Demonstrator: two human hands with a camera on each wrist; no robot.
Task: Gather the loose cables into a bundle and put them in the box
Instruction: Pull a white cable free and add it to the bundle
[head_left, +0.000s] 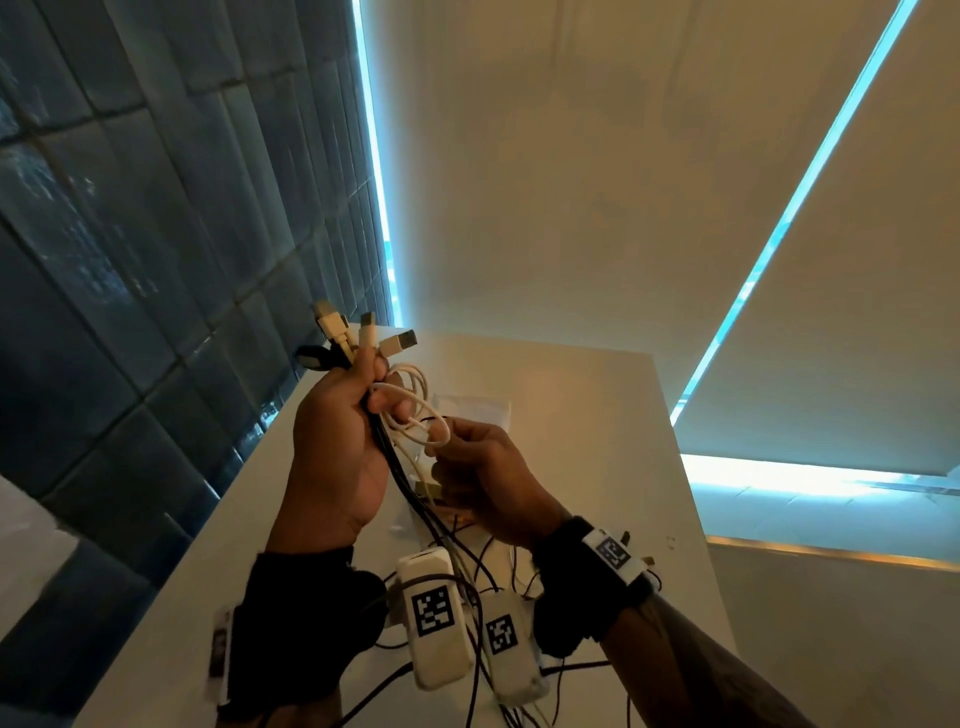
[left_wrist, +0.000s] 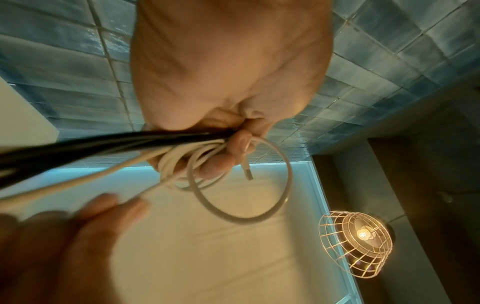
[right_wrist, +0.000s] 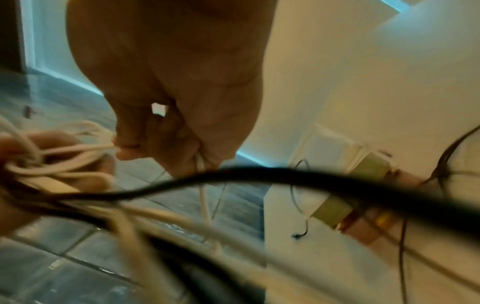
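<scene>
Gripping a bundle of black and white cables (head_left: 387, 441), left hand (head_left: 337, 441) is clenched; right hand (head_left: 488, 478) pinches a thin white cable loop (head_left: 415, 410) above white table (head_left: 597, 415).

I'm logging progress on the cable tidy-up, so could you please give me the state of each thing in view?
left hand: grips cable bundle, raised.
right hand: pinches white cable.
white cable: looped, partly coiled.
black cables: gripped above, trailing to table.
table: strewn with cables.
lamp: lit.
</scene>
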